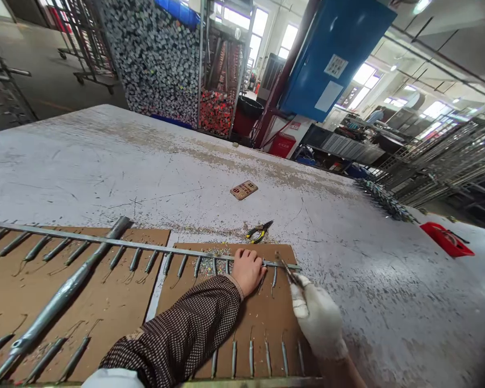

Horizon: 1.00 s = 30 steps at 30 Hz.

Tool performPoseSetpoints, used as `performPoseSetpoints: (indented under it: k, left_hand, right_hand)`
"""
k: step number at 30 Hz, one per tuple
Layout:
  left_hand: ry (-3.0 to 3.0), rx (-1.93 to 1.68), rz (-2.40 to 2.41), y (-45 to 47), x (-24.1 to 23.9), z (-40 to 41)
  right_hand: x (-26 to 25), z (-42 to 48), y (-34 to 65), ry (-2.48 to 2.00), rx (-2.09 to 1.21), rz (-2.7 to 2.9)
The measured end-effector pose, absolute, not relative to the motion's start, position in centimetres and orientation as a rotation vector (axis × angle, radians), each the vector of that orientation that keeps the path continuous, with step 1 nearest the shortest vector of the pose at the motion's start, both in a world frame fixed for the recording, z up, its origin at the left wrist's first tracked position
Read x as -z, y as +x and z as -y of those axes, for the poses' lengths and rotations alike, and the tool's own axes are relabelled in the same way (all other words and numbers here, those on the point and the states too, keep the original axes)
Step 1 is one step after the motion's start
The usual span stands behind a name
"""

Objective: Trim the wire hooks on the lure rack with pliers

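A long, thin metal bar (145, 242) with several short grey rods ending in bent wire (181, 265) lies across brown cardboard (178, 302). My bare left hand (248, 270), in a checked sleeve, is closed over this bar near its right end. In a white glove, my right hand (317, 315) is closed around a slim dark tool (286, 267), whose kind I cannot make out. The tool's tip is close to the bar's end. A thicker metal tube (70, 288) crosses the bar at the left. Yellow-and-black pliers (260, 231) lie open just beyond the cardboard.
On the scuffed white table (186, 183) lie a patterned phone-shaped item (243, 189) and scattered small chips. A red tray (447, 240) sits at the right. A second rail (267, 381) runs along the front. Beyond stand stacked profiles (157, 59) and a blue cabinet (335, 48).
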<state>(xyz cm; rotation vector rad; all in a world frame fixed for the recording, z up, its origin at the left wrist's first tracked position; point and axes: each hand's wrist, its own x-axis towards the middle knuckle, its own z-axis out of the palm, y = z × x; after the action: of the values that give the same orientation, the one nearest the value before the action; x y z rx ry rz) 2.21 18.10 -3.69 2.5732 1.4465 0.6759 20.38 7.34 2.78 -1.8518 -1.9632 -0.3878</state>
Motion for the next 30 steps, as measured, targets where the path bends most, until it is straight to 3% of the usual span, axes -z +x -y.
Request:
performPoseSetpoints:
  k: [7,13,26,30]
  left_hand:
    - [2.571,-0.692,-1.439,2.1,3.6,-18.1]
    - [2.548,-0.704,-1.435,2.0,3.4,-18.1]
    - [2.550,-0.672,-1.423,2.0,3.1,-18.0]
    - [2.549,-0.674,-1.417,2.0,3.0,-18.0]
  right_hand:
    - [-2.0,-7.4,20.6,-2.023,0.342,2.117]
    - [-2.8,-7.3,20.5,-1.737,0.368,1.959]
    - [-2.7,-7.6,20.7,-2.013,0.374,2.129]
    - [-3.1,-7.5,20.8,-1.910,0.331,1.899]
